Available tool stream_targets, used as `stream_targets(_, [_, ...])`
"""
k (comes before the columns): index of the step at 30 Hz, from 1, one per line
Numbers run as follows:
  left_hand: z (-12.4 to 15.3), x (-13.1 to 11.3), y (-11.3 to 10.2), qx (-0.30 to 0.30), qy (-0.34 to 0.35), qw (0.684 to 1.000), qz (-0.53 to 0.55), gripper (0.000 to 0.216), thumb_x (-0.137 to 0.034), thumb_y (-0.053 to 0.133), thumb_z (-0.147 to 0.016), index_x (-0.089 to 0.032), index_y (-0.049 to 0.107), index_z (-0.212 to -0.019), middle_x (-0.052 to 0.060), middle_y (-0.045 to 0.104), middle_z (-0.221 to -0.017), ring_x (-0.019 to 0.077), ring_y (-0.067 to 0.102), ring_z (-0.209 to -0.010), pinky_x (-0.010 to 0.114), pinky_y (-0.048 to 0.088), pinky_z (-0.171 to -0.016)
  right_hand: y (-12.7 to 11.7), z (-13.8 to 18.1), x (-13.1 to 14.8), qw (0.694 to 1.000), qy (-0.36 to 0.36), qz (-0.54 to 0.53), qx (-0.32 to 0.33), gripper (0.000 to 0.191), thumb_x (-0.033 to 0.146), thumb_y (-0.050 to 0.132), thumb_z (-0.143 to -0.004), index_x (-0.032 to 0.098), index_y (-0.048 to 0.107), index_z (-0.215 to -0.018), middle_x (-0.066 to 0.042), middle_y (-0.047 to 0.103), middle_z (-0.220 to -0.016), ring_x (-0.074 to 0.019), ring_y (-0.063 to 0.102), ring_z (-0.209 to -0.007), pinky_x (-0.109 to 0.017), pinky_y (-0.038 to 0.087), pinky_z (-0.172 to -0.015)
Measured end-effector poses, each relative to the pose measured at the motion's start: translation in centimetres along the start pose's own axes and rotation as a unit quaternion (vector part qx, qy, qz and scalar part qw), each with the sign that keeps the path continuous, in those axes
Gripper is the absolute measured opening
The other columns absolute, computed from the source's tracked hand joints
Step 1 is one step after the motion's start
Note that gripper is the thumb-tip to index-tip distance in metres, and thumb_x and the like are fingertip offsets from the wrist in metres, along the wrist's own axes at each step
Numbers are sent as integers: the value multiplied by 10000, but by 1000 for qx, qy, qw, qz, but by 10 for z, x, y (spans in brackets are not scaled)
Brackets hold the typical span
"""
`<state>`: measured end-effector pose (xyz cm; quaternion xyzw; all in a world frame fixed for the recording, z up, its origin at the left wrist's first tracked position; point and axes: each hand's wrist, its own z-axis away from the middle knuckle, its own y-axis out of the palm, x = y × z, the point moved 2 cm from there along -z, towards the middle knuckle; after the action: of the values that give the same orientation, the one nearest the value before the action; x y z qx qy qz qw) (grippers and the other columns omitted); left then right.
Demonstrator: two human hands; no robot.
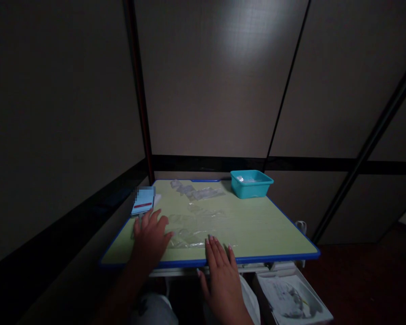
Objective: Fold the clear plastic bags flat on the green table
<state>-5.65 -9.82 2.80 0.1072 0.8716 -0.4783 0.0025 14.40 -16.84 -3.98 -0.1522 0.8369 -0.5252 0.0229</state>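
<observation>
A clear plastic bag (192,230) lies flat and slightly wrinkled on the light green table. My right hand (222,277) rests its outstretched fingers on the bag's near side, at the table's front edge. Over on the left, my left hand (150,234) has its fingers spread, close to the bag's left end; whether it touches the bag I cannot tell. Just beyond that hand stands a phone (144,199) with a lit screen, propped at a tilt. More crumpled clear plastic (199,192) lies farther back on the table.
A turquoise basin (251,187) with some clear plastic inside stands at the table's back right corner. Blue edging (274,258) runs around the table. Below on the right is an open drawer or box (291,298) holding papers and a cable. Panelled walls (209,90) close off the back and left.
</observation>
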Motion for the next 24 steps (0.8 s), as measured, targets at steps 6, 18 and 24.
stream_targets(6, [57, -82, -1, 54, 249, 965, 67, 600, -422, 473, -800, -253, 293, -1346, 31, 273, -1436, 234, 238, -1303, 470, 103, -1074, 14, 0, -5, 1000, -15, 11, 4, 591, 348, 412, -834, 212, 230, -1379, -25, 245, -1422, -222, 232, -1301, -457, 160, -1060])
stream_targets(18, [73, -66, 24, 63, 246, 967, 30, 676, -489, 380, -837, -227, 105, -1396, 31, 269, -1431, 215, 287, -1287, 440, 177, -1060, 8, -2, -4, 1000, -12, 18, 8, 633, 288, 430, -793, 192, 224, -1384, -25, 195, -1435, -213, 204, -1311, -443, 178, -1062])
stream_targets(24, [77, -46, 23, 17, 203, 979, 20, 564, -467, 390, -846, -257, 278, -1358, 44, 392, -1372, 232, 352, -1250, 453, 184, -1052, 3, -1, -1, 1000, -3, -1, 8, 665, 319, 424, -802, 188, 162, -1399, -9, 157, -1447, -204, 147, -1327, -431, 126, -1082])
